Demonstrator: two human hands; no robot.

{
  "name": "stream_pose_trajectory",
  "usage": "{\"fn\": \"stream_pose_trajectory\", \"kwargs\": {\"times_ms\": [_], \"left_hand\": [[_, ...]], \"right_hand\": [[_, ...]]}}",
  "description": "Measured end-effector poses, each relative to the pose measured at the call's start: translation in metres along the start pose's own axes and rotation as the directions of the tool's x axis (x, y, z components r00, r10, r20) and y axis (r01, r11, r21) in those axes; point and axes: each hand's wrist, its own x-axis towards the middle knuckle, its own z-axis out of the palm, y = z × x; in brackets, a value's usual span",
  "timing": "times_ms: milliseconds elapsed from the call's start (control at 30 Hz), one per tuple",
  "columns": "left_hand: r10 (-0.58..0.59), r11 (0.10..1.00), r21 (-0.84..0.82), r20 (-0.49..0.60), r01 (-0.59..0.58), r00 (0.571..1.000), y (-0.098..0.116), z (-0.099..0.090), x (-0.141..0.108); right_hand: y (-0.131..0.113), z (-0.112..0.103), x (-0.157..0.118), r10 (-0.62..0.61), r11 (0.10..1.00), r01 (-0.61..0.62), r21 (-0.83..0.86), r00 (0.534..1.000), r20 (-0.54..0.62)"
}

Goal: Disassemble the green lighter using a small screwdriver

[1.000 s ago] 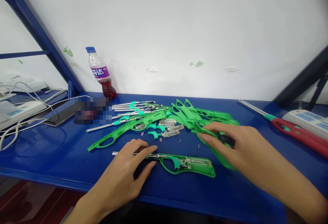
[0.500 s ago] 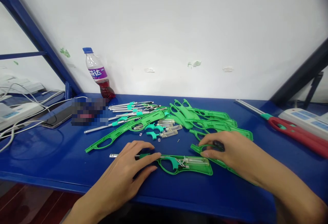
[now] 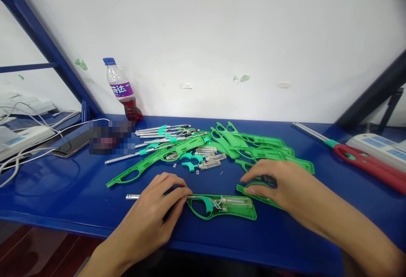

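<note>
My left hand [image 3: 165, 207] pinches an open gas lighter [image 3: 253, 213] at its neck. This green casing half lies on the blue table with a metal tube, a teal trigger [image 3: 207, 204], white wires and a clear fuel tank [image 3: 236, 201] in it. My right hand [image 3: 269, 179] is closed round the narrow end of another green casing half [image 3: 242, 189], the thumb on it and the index finger arched above. A black object [image 3: 269, 179] shows inside the curled fingers, its kind unclear. The rest of that casing is hidden behind the hand.
Behind my hands lie green casing halves [image 3: 226, 141], metal lighter tubes [image 3: 122, 158], teal triggers [image 3: 189, 166], clear tanks [image 3: 211, 164] and a small screw [image 3: 221, 173]. A drink bottle [image 3: 122, 89] and phone [image 3: 72, 143] stand left; a red lighter [image 3: 364, 160] and power strip [image 3: 377, 143] right.
My left hand has drawn the lighter with its parts slightly left and its fingers have closed more tightly. The casing half in my right hand has dropped a little, and the index finger has lifted.
</note>
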Motion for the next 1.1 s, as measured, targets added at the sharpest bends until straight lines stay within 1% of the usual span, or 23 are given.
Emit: {"fn": "stream_pose_trajectory", "kwargs": {"times_ms": [200,400,533,667,833,1100], "left_hand": [[0.030,0.999,-0.019,0.007,-0.029,1.000,-0.001,0.001,0.001],[0.042,0.998,-0.053,0.036,-0.040,0.998,-0.002,0.002,0.000],[0.039,0.997,-0.064,0.030,-0.037,0.999,-0.001,0.002,-0.002],[0.034,0.998,-0.059,0.015,-0.033,0.999,0.001,0.001,-0.003],[0.041,0.998,-0.056,-0.005,-0.041,0.999,0.003,-0.001,-0.003],[0.050,0.998,-0.026,-0.084,-0.053,0.995,0.007,-0.007,-0.002]], "right_hand": [[-0.028,0.007,-0.001,0.009,0.999,-0.011,0.034,0.997,0.079],[-0.046,0.009,0.000,0.037,0.999,-0.037,0.000,0.992,0.118],[-0.055,0.008,0.001,0.044,0.999,-0.041,-0.022,0.989,0.143],[-0.058,0.007,-0.001,0.052,0.998,-0.048,-0.034,0.988,0.143],[-0.055,0.009,0.000,0.044,0.999,-0.041,-0.025,0.988,0.148],[-0.056,0.009,0.001,0.028,0.999,-0.025,-0.022,0.989,0.147]]}}
